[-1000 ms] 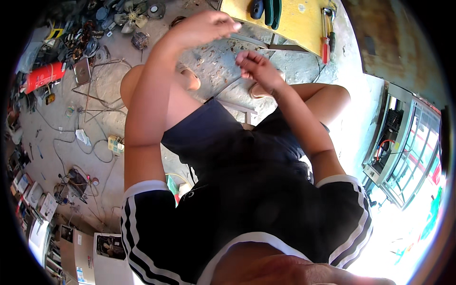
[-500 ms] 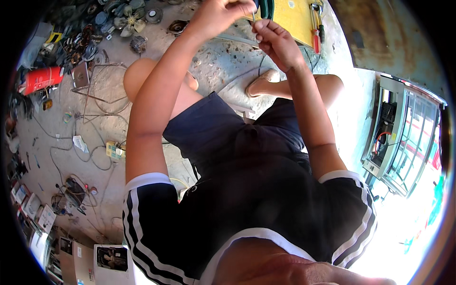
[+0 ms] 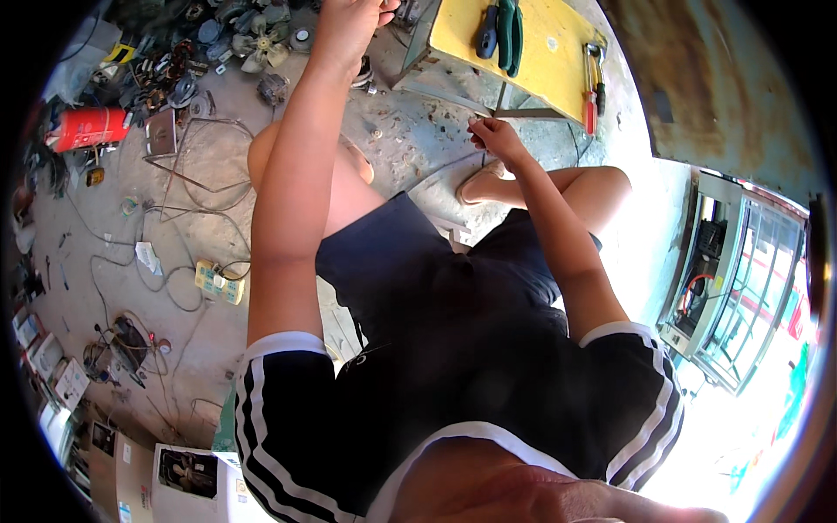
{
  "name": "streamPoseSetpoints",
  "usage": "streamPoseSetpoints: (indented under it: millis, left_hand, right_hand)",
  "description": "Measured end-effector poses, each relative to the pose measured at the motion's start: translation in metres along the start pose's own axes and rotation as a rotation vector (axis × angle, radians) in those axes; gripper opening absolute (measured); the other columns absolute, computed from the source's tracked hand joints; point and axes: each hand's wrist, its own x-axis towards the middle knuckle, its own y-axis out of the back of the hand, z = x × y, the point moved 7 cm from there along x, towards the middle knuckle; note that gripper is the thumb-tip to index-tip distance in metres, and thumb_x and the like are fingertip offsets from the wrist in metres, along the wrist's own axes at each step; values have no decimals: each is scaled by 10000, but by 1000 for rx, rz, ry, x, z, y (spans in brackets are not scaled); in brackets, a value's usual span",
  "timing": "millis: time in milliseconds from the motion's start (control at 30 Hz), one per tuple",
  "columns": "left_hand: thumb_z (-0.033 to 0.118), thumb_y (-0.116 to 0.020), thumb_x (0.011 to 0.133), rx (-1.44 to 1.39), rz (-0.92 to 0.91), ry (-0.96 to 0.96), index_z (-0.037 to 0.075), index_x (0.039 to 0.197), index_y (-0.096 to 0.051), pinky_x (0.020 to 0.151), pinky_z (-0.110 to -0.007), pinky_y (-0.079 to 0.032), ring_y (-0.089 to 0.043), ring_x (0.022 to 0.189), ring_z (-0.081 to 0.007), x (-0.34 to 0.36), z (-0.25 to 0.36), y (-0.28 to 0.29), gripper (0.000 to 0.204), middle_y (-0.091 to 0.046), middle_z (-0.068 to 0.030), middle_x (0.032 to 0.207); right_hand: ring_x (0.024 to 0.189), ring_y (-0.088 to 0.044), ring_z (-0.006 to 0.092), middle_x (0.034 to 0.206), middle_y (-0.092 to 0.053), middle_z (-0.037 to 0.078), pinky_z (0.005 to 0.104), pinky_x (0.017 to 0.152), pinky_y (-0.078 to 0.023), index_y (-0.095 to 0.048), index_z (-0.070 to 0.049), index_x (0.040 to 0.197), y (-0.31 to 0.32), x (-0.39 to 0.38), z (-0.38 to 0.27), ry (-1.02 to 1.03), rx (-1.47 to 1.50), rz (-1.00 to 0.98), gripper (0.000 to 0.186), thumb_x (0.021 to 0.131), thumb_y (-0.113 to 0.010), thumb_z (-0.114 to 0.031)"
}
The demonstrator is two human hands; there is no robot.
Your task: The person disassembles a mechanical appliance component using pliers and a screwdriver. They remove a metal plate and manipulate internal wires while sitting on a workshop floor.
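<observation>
While the left hand (image 3: 353, 24) seemingly reaches, the right hand (image 3: 499, 139) pinches. Whether either holds anything, I cannot tell; regrasping would need loosening.

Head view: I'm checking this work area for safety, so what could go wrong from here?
The red-handled tool lies at the right edge of the yellow table; a bump might knock it off.
Loose cords loop over the floor at left and might cause a trip.
The right hand is curled over littered floor; if it holds a small part, which I cannot make out, that could drop and get lost.
</observation>
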Motion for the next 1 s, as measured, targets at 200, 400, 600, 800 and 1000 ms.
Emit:
streamPoseSetpoints:
  millis: [200,400,600,800,1000]
  left_hand:
    - [290,-584,978,-211,147,49,141,1033,-627,728,-252,-466,-575,773,-62,18,6,38,165,-607,49,826]
    - [195,-614,968,-141,190,142,64,1223,-574,797,-278,-493,-574,863,-85,23,8,22,290,-600,19,1008]
    - [169,-604,964,-56,170,271,110,1273,-550,800,-257,-484,-574,899,-80,53,-17,-1,320,-602,16,1093]
    - [132,-579,974,-85,223,444,120,1286,-542,799,-236,-482,-569,907,-61,54,-43,-14,315,-600,35,1088]
    - [140,-578,977,-41,216,519,123,1289,-538,790,-231,-484,-576,896,-57,67,-64,-24,315,-611,41,1068]
  right_hand:
    - [659,-658,178,784,-670,87,306,615,-539,-667,-12,924,11,101,46,40,-161,122,328,931,-610,-335]
    - [743,-639,126,826,-644,52,252,677,-541,-635,-66,931,0,197,107,-141,453,156,171,948,-556,-218]
    - [729,-630,126,812,-632,49,255,667,-539,-627,-67,917,-13,273,141,-292,836,316,163,942,-565,-215]
    - [714,-621,127,798,-621,45,257,658,-537,-619,-67,902,-35,319,137,-384,961,359,156,936,-574,-212]
    - [700,-613,128,784,-610,42,260,649,-535,-611,-67,888,-45,349,168,-419,1070,421,151,931,-583,-209]
